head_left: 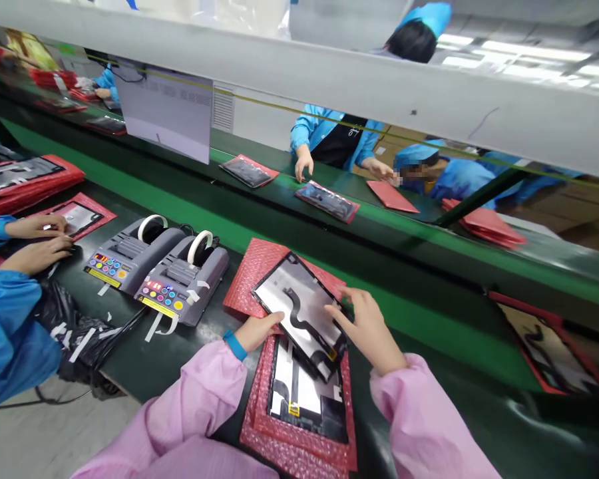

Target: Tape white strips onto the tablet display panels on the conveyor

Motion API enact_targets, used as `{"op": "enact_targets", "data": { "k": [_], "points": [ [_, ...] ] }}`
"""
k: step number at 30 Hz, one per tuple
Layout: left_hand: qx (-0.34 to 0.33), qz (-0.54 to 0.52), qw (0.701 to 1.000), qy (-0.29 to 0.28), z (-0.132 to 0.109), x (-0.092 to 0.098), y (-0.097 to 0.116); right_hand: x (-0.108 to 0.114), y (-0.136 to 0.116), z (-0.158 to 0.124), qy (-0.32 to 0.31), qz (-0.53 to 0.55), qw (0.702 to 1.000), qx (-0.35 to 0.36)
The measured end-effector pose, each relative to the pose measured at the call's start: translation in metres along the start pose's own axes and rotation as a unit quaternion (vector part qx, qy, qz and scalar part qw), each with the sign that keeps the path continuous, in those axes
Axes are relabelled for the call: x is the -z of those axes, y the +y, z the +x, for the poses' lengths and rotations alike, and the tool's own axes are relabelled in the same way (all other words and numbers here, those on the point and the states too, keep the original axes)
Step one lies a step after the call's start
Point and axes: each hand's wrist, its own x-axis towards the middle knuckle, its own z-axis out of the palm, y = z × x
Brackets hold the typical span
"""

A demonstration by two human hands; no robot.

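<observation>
A tablet-sized display panel (pixel 314 293) with a silvery back and a curved black flex cable is held tilted above the bench. My left hand (pixel 257 329), with a blue band at the wrist, grips its left edge, thumb on top. At the right edge is my right hand (pixel 367 326), its thumb over the panel's back and its fingers along the rim, partly hidden. Beneath lies a second display panel (pixel 332 416) on red bubble-wrap bags (pixel 259 432). More red bubble-wrap (pixel 244 283) lies behind the held panel.
Two grey tape dispensers (pixel 127 256) (pixel 182 279) stand to the left, beside a co-worker's hands (pixel 42 243). A green conveyor (pixel 429 316) runs behind, carrying a panel on red wrap (pixel 544 339) at right. Other people work across the line, below a white overhead beam (pixel 329 73).
</observation>
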Motion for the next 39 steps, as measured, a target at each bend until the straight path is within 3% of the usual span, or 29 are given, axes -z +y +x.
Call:
{"op": "enact_targets", "data": {
  "k": [3, 5, 8, 12, 17, 21, 25, 28, 31, 35, 39],
  "points": [
    [0.016, 0.069, 0.993, -0.097, -0.013, -0.001, 0.002, 0.015, 0.018, -0.028, -0.130, 0.190, 0.967, -0.106],
    [0.021, 0.146, 0.974, -0.171, -0.020, -0.001, 0.002, 0.019, 0.025, -0.054, -0.115, 0.249, 0.951, -0.146],
    [0.030, 0.234, 0.940, -0.247, -0.028, -0.004, 0.000, 0.021, 0.032, -0.091, -0.032, 0.225, 0.957, -0.179],
    [0.066, 0.295, 0.909, -0.287, -0.039, -0.012, -0.008, 0.015, 0.032, -0.132, -0.081, 0.244, 0.936, -0.242],
    [0.067, 0.321, 0.912, -0.245, -0.055, -0.019, -0.016, 0.006, 0.027, -0.170, -0.060, 0.325, 0.907, -0.261],
    [-0.005, 0.371, 0.919, -0.132, -0.059, -0.011, -0.013, 0.015, 0.040, -0.185, 0.030, 0.322, 0.897, -0.301],
    [-0.073, 0.495, 0.866, -0.005, -0.053, 0.001, -0.001, 0.034, 0.055, -0.181, 0.079, 0.290, 0.894, -0.333],
    [-0.109, 0.552, 0.826, 0.032, -0.045, 0.004, 0.009, 0.038, 0.056, -0.165, 0.096, 0.285, 0.894, -0.331],
    [-0.134, 0.579, 0.803, 0.038, -0.038, 0.001, 0.014, 0.024, 0.047, -0.141, 0.088, 0.291, 0.908, -0.287],
    [-0.103, 0.592, 0.799, 0.031, -0.042, 0.004, 0.015, -0.009, 0.032, -0.108, 0.030, 0.273, 0.936, -0.218],
    [-0.093, 0.563, 0.820, 0.039, -0.067, 0.031, 0.015, -0.028, 0.019, -0.090, -0.056, 0.100, 0.973, -0.200]
  ]
}}
